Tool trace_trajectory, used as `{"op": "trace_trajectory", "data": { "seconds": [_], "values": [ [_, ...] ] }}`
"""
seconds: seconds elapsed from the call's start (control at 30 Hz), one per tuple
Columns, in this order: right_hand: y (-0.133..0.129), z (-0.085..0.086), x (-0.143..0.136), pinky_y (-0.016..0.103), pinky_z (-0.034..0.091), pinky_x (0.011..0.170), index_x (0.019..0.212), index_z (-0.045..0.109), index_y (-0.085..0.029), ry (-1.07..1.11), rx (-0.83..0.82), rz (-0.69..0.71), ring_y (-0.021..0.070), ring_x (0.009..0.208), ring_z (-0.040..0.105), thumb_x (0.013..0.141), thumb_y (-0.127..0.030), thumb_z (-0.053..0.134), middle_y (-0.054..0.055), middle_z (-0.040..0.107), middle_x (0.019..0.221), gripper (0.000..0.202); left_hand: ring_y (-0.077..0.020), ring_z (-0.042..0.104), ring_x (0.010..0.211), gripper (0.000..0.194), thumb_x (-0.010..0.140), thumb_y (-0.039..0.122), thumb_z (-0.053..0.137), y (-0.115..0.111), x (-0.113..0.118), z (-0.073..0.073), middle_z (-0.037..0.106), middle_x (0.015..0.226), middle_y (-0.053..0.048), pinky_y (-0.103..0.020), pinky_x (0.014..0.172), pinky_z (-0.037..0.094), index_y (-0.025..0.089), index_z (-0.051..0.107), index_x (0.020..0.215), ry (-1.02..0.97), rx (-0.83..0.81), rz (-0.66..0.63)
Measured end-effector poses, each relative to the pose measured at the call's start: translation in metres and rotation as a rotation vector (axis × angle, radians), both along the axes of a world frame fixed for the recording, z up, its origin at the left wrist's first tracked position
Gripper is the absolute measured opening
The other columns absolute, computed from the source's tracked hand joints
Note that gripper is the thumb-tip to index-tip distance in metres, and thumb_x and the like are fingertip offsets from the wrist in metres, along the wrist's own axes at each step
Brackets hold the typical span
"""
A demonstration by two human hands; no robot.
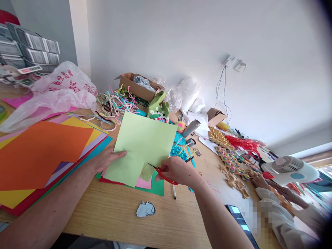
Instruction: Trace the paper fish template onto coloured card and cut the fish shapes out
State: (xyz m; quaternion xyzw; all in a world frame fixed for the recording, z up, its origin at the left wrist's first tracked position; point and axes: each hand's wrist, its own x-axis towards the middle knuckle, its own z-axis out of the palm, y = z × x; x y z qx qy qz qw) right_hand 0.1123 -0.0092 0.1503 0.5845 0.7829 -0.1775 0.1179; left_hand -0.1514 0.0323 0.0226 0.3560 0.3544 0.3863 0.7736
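Observation:
My left hand (114,157) grips the left edge of a light green sheet of paper (145,138), thumb on top and fingers hidden beneath. In my right hand (176,169) are scissors (167,177) with red handles. Their dark blades point left at the sheet's lower edge, just above a small green piece with a pencilled fish outline (147,172). Whether that piece is still joined to the sheet I cannot tell. Pink (144,183) and darker green paper (158,188) lie underneath. Nearer me rests a pale blue paper fish (145,209) with dark outlines.
Coloured paper sheets (33,155) are stacked at left beside a plastic bag (64,86). Pipe cleaners (116,100), a cardboard box (137,86) and a tape roll (191,142) lie behind. A pen (174,192), phone (241,223) and co-worker's hands (260,181) are at right.

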Motion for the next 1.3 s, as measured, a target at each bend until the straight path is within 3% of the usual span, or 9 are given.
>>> {"op": "trace_trajectory", "data": {
  "seconds": [0.37,0.63,0.97,1.1,1.2,1.3],
  "values": [
    [0.000,0.005,-0.010,0.024,0.025,0.047,0.065,0.066,-0.018,-0.004,0.004,-0.006,0.0110,0.054,0.048,0.079,-0.042,0.067,0.000,0.061,0.059,0.027,-0.0292,0.072,0.086,0.044,0.066,0.035,0.080,0.000,0.000,-0.001,0.076,0.098,-0.007,-0.041,0.077,0.057,0.023,0.069,0.107,0.010,0.011,0.004],
    [0.001,0.000,-0.002,0.023,0.027,0.048,0.065,0.065,-0.018,0.085,-0.025,-0.006,0.0097,0.053,0.044,0.070,-0.052,0.074,-0.002,0.057,0.057,0.036,-0.0287,0.071,0.086,0.045,0.066,0.034,0.080,0.000,0.000,-0.001,0.075,0.100,-0.007,-0.041,0.077,0.056,0.023,0.068,0.107,0.006,0.018,0.011],
    [0.003,0.001,0.001,0.022,0.027,0.047,0.066,0.064,-0.018,0.119,-0.034,0.002,0.0099,0.054,0.046,0.072,-0.050,0.072,-0.002,0.059,0.058,0.034,-0.0296,0.072,0.085,0.045,0.066,0.034,0.080,-0.001,0.000,0.002,0.076,0.100,-0.007,-0.041,0.075,0.057,0.024,0.068,0.108,0.016,0.009,0.018],
    [-0.004,0.004,0.007,0.023,0.026,0.049,0.068,0.064,-0.019,0.093,-0.032,-0.016,0.0110,0.057,0.050,0.073,-0.053,0.071,-0.001,0.062,0.062,0.036,-0.0292,0.072,0.081,0.040,0.064,0.034,0.081,0.001,-0.004,0.006,0.076,0.095,-0.010,-0.039,0.073,0.058,0.019,0.071,0.100,0.022,-0.018,0.046],
    [-0.017,-0.003,0.014,0.023,0.027,0.051,0.073,0.065,-0.019,0.081,-0.004,-0.080,0.0117,0.060,0.054,0.076,-0.052,0.069,0.001,0.066,0.069,0.033,-0.0288,0.073,0.078,0.041,0.064,0.033,0.081,0.002,-0.010,0.013,0.076,0.093,-0.011,-0.039,0.070,0.059,0.016,0.071,0.100,-0.007,-0.040,0.119],
    [-0.035,-0.024,0.022,0.024,0.029,0.054,0.078,0.065,-0.018,0.051,0.001,-0.094,0.0151,0.067,0.060,0.079,-0.047,0.067,0.004,0.068,0.075,0.029,-0.0284,0.073,0.079,0.041,0.063,0.029,0.081,0.004,-0.014,0.020,0.076,0.094,-0.010,-0.038,0.067,0.060,0.016,0.070,0.100,-0.052,-0.027,0.244]
  ]
}}
